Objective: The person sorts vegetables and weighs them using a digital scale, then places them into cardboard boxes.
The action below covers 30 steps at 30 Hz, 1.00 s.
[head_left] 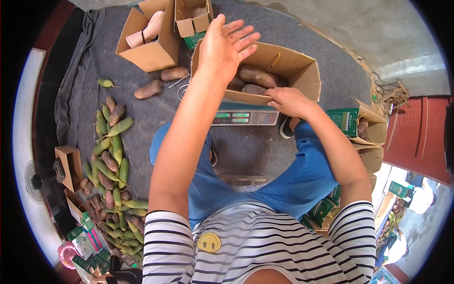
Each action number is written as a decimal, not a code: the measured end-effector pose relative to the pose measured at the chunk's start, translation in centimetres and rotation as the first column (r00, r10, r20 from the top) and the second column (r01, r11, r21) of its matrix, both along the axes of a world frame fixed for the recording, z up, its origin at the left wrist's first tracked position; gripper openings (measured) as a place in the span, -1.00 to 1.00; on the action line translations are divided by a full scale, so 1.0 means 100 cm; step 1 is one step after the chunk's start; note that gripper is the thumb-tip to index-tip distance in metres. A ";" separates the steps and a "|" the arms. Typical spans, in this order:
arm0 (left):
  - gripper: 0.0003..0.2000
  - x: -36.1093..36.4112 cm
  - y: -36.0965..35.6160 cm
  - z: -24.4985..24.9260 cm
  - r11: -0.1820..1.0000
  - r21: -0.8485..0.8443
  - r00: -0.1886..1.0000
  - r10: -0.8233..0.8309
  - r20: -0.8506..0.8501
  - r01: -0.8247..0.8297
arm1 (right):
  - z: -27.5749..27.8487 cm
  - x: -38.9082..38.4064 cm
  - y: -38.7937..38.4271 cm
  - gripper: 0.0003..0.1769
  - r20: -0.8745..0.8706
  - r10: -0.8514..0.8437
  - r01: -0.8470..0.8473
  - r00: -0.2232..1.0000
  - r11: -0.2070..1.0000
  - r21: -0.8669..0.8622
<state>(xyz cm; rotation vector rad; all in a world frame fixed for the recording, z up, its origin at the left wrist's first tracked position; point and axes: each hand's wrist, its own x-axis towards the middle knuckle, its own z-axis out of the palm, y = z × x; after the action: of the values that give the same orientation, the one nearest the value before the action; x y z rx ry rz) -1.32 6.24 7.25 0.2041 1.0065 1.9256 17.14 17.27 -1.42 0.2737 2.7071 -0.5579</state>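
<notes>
My left hand [225, 49] is raised over the left end of a cardboard box [309, 71], palm showing and fingers spread, with nothing in it. Inside the box lie several large brown-skinned root vegetables, one long one [257, 75] near the middle. My right hand [288, 101] grips the near rim of this box, its fingers bent over the edge. Under the box is a digital scale [243, 118] with lit green displays. Two more brown roots, one of them plump [148, 89], lie on the dark floor cloth left of the box.
A pile of green and brown radish-like roots [111, 175] spreads at the left. An open carton [156, 54] holding a pink item stands at the back left, beside a smaller carton [194, 21]. Filled cartons [371, 123] line the right. Other people [420, 198] are at the far right.
</notes>
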 end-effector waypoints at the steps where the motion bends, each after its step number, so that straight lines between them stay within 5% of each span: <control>1: -0.37 0.001 0.000 0.002 1.000 -0.001 1.000 -0.001 0.005 0.001 | -0.001 0.001 0.001 -0.72 -0.029 0.007 -0.007 1.000 1.000 0.000; 30: -0.43 -0.026 0.002 -0.016 0.977 0.086 0.980 0.188 0.069 -0.194 | -0.003 0.001 0.001 -0.73 -0.048 -0.006 0.005 0.999 1.000 -0.022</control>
<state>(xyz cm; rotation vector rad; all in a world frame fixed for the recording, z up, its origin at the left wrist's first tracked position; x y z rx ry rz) -3.92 6.48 5.64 0.1034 0.9249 2.1426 17.27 17.38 -1.71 0.2648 2.7460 -0.6022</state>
